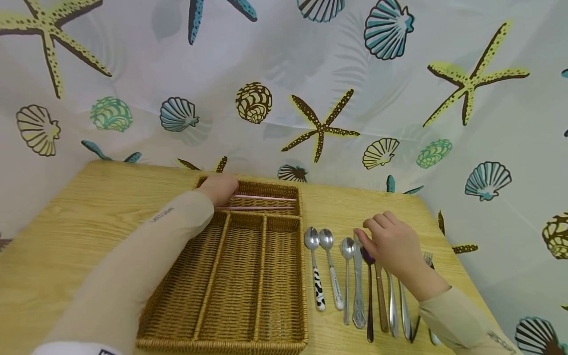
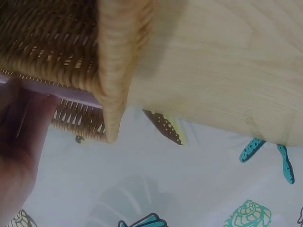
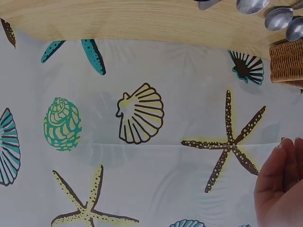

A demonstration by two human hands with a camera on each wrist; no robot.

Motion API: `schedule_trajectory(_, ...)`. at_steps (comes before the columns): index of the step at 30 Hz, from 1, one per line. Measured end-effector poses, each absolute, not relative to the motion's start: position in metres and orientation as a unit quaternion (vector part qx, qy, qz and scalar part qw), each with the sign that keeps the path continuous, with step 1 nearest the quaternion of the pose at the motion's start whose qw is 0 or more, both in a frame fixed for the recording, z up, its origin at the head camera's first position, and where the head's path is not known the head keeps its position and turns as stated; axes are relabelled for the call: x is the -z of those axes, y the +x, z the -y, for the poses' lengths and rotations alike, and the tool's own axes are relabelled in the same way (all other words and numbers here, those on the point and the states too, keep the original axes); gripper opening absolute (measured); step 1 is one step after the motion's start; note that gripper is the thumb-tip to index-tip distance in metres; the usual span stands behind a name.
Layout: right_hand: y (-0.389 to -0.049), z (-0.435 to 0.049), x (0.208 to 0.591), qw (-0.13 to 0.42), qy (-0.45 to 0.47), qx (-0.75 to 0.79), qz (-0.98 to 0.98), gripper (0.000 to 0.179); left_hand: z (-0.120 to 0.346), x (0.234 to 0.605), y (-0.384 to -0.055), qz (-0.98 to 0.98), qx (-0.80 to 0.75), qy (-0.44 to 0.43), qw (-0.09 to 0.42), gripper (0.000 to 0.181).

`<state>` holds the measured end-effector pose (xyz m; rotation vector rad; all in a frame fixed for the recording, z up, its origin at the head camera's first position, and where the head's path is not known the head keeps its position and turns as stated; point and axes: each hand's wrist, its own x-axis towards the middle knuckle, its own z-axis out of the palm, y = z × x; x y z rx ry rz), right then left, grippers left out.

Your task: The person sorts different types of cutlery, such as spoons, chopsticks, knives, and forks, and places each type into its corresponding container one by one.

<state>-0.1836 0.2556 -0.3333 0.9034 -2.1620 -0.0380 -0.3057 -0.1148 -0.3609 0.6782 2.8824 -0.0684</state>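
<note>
My left hand (image 1: 220,189) reaches into the back compartment of the wicker cutlery tray (image 1: 303,276). Two thin pink chopsticks (image 1: 266,197) lie across that compartment. In the left wrist view my fingers (image 2: 41,111) pinch a pink chopstick (image 2: 78,96) beside the wicker wall; part of the grip is cut off. Over the row of cutlery hovers my right hand (image 1: 392,244), fingers loosely curled, holding nothing. Under and beside it lie a dark spoon (image 1: 370,296), a silver knife (image 1: 358,296), and a silver spoon (image 1: 347,276). The hand hides the tops of several utensils.
Left of the silver spoon lie a spoon with a cow-pattern handle (image 1: 318,291) and another with a white printed handle (image 1: 336,286). A fork (image 1: 428,258) shows beyond the right wrist. A shell-and-starfish curtain (image 1: 266,59) hangs behind the wooden table (image 1: 111,217).
</note>
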Motion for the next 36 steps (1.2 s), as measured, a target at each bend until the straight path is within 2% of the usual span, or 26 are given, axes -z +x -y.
schedule_trajectory(6, -0.181, -0.260, 0.336, 0.384, 0.339, 0.012, 0.859, 0.059, 0.115, 0.365, -0.304, -0.962, 0.057, 0.231, 0.133, 0.013)
schedule_trajectory(13, -0.175, -0.273, 0.340, 0.360, 0.287, 0.010, 0.888, 0.065, 0.116, 0.369, -0.298, -0.962, 0.073, 0.212, 0.154, 0.011)
schedule_trajectory(16, -0.170, -0.282, 0.343, 0.332, 0.250, 0.008, 0.910, 0.043, 0.113, 0.365, -0.297, -0.964, 0.081, 0.208, 0.148, 0.012)
schedule_trajectory(20, -0.163, -0.292, 0.348, 0.254, 0.189, 0.005, 0.949, 0.013, 0.107, 0.356, -0.295, -0.970, 0.071, 0.196, 0.125, 0.013)
schedule_trajectory(22, -0.160, -0.293, 0.351, 0.192, 0.154, -0.011, 0.969, 0.011, 0.105, 0.349, -0.292, -0.976, 0.035, 0.188, 0.102, 0.009)
schedule_trajectory(24, -0.158, -0.288, 0.355, 0.124, 0.121, -0.036, 0.984, 0.011, 0.103, 0.341, -0.288, -0.980, -0.017, 0.183, 0.074, 0.011)
schedule_trajectory(27, -0.155, -0.272, 0.360, 0.050, 0.097, -0.072, 0.991, 0.014, 0.098, 0.327, -0.276, -0.978, -0.092, 0.180, 0.043, 0.026)
schedule_trajectory(30, -0.154, -0.248, 0.365, 0.013, 0.098, -0.088, 0.991, 0.015, 0.093, 0.316, -0.262, -0.977, -0.117, 0.179, 0.018, 0.034)
schedule_trajectory(33, -0.153, -0.223, 0.372, -0.015, 0.105, -0.085, 0.991, 0.019, 0.090, 0.311, -0.248, -0.977, -0.123, 0.174, 0.015, 0.037)
schedule_trajectory(36, -0.152, -0.203, 0.380, -0.062, 0.099, -0.076, 0.990, 0.035, 0.089, 0.310, -0.236, -0.977, -0.132, 0.169, 0.026, 0.037)
